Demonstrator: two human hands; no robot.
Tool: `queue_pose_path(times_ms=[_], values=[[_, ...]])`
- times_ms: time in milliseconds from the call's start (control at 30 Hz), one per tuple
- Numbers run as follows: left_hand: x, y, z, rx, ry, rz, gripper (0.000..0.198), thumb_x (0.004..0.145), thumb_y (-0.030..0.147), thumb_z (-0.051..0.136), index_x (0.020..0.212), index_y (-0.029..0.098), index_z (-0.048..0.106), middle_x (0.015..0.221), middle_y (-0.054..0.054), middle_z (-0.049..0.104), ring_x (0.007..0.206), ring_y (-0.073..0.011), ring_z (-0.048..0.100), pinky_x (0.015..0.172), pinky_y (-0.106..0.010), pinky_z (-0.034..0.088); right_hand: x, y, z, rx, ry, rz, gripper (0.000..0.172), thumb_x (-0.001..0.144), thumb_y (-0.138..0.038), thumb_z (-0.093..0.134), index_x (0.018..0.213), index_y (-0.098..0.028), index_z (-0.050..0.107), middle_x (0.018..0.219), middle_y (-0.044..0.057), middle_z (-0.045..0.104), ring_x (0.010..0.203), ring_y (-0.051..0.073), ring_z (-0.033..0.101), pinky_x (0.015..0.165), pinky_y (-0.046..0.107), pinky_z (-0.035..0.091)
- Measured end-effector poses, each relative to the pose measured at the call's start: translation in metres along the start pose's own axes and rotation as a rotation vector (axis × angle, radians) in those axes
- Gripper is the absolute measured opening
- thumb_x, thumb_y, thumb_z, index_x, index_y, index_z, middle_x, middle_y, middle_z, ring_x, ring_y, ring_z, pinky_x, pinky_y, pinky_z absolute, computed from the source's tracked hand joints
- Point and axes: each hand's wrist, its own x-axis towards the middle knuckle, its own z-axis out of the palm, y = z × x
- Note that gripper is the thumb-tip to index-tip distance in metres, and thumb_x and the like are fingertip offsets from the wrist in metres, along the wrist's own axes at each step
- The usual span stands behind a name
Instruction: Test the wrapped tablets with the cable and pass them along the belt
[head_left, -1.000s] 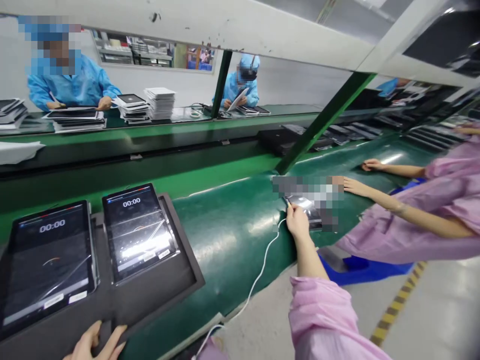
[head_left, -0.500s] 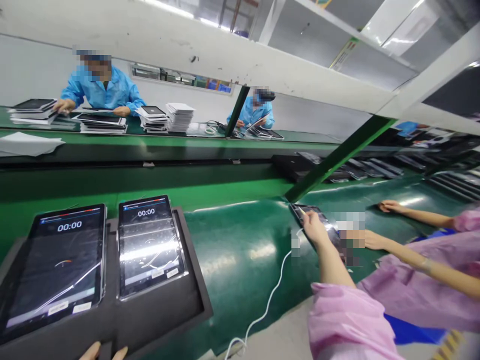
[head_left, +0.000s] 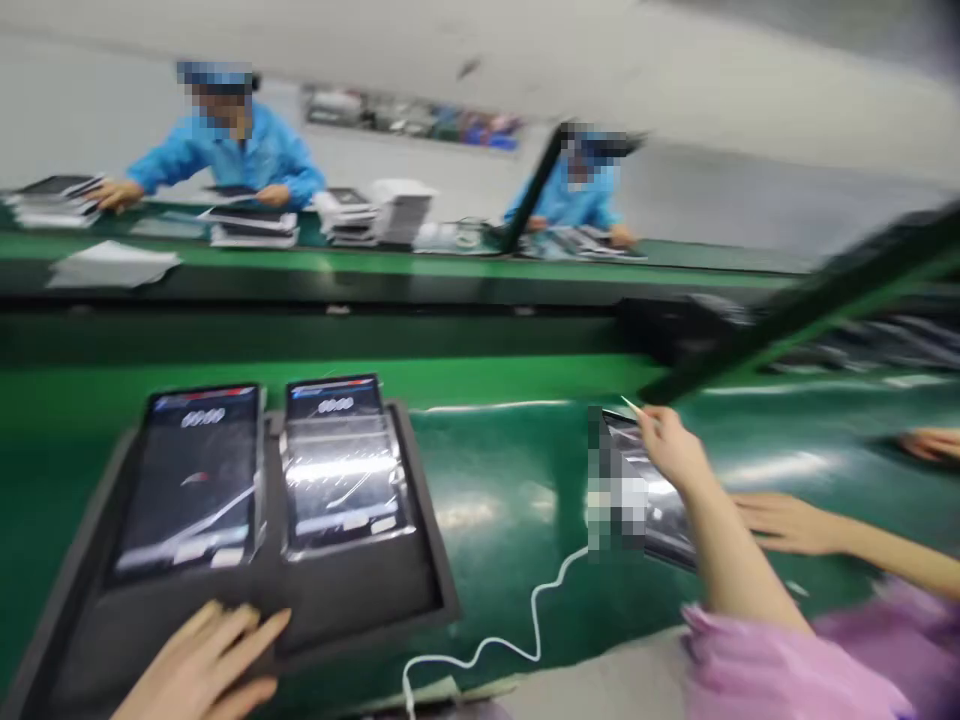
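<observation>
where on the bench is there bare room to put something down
The green bench is bare between the black tray and the dark device at right, behind the white cable. It's crowded around that device, with the right hand and a co-worker's hand.

Tray dark grey; tablet screens black (timer digits white); stick pale yellow; cable white; bench green.
</observation>
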Motion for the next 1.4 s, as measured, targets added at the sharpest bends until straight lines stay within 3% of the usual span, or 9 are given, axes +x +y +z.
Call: queue_pose_path(times_ms=[100, 267, 367, 433, 533, 667, 767, 900, 1400], values=[[0.022, -0.005, -0.029, -0.049, -0.053, 0.001, 0.038, 0.109, 0.036, 0.043, 0.131, 0.022, 0.071, 0.093, -0.004, 0.08, 0.077, -0.0174, 0.074, 0.081, -0.032, 0.055, -0.053, -0.024, 0.034, 0.124, -0.116, -0.074, 0.036, 0.085, -0.066, 0.054, 0.079, -0.031, 0.052, 0.075, 0.013, 0.069, 0.081, 0.037, 0.073, 0.078, 0.055, 0.057], [0.05, -0.065, -0.054, 0.036, 0.065, -0.192, 0.032, 0.107, 0.035, 0.048, 0.117, 0.023, 0.075, 0.088, -0.003, 0.079, 0.077, -0.0174, 0.069, 0.084, -0.035, 0.046, -0.11, -0.114, 0.097, 0.304, -0.378, -0.287, 0.048, 0.074, -0.071, 0.067, 0.095, -0.028, 0.068, 0.082, 0.015, 0.076, 0.084, 0.035, 0.075, 0.076, 0.048, 0.059], [0.079, -0.107, -0.058, 0.05, 0.095, -0.429, 0.034, 0.104, 0.037, 0.047, 0.117, 0.022, 0.074, 0.103, -0.006, 0.079, 0.093, -0.0223, 0.07, 0.093, -0.041, 0.045, -0.133, -0.189, 0.13, 0.357, -0.546, -0.445, 0.049, 0.078, -0.067, 0.07, 0.101, -0.025, 0.075, 0.088, 0.01, 0.079, 0.089, 0.031, 0.075, 0.079, 0.042, 0.058], [0.105, -0.136, -0.057, 0.062, 0.096, -0.529, 0.035, 0.103, 0.036, 0.047, 0.121, 0.021, 0.073, 0.12, -0.01, 0.075, 0.11, -0.0272, 0.067, 0.101, -0.046, 0.043, -0.145, -0.24, 0.153, 0.36, -0.648, -0.662, 0.046, 0.087, -0.063, 0.061, 0.103, -0.023, 0.076, 0.091, 0.009, 0.079, 0.088, 0.029, 0.074, 0.079, 0.04, 0.057], [0.142, -0.174, -0.051, 0.063, 0.071, -0.554, 0.039, 0.104, 0.034, 0.044, 0.127, 0.018, 0.07, 0.136, -0.014, 0.067, 0.127, -0.0317, 0.059, 0.112, -0.054, 0.037, -0.162, -0.309, 0.192, 0.294, -0.653, -0.955, 0.035, 0.094, -0.05, 0.057, 0.098, -0.023, 0.077, 0.102, 0.009, 0.079, 0.094, 0.028, 0.07, 0.086, 0.042, 0.053], [0.165, -0.201, -0.044, 0.021, -0.044, -0.525, 0.04, 0.106, 0.033, 0.036, 0.114, 0.023, 0.073, 0.124, -0.01, 0.071, 0.119, -0.0306, 0.063, 0.117, -0.069, 0.026, -0.176, -0.366, 0.239, 0.187, -0.647, -1.069, 0.021, 0.093, -0.037, 0.062, 0.092, -0.027, 0.08, 0.103, 0.007, 0.079, 0.099, 0.031, 0.064, 0.09, 0.045, 0.045], [0.165, -0.204, -0.043, -0.009, -0.104, -0.5, 0.045, 0.107, 0.032, 0.031, 0.101, 0.023, 0.074, 0.111, -0.007, 0.073, 0.108, -0.0274, 0.066, 0.116, -0.072, 0.025, -0.175, -0.38, 0.258, 0.111, -0.649, -1.091, 0.019, 0.093, -0.034, 0.063, 0.09, -0.027, 0.081, 0.102, 0.008, 0.079, 0.099, 0.032, 0.063, 0.087, 0.045, 0.043], [0.165, -0.202, -0.042, -0.043, -0.118, -0.502, 0.048, 0.108, 0.034, 0.028, 0.103, 0.022, 0.074, 0.115, -0.009, 0.072, 0.113, -0.0284, 0.065, 0.117, -0.074, 0.021, -0.17, -0.383, 0.266, 0.068, -0.682, -1.098, 0.019, 0.095, -0.032, 0.063, 0.093, -0.028, 0.081, 0.105, 0.006, 0.079, 0.101, 0.032, 0.063, 0.09, 0.046, 0.043], [0.186, -0.214, -0.048, -0.132, -0.157, -0.505, 0.048, 0.104, 0.036, 0.028, 0.093, 0.018, 0.071, 0.116, -0.009, 0.074, 0.115, -0.0294, 0.066, 0.12, -0.075, 0.01, -0.166, -0.399, 0.259, 0.11, -0.839, -1.094, 0.014, 0.094, -0.021, 0.067, 0.095, -0.021, 0.081, 0.105, 0.007, 0.08, 0.101, 0.026, 0.07, 0.091, 0.039, 0.047]])
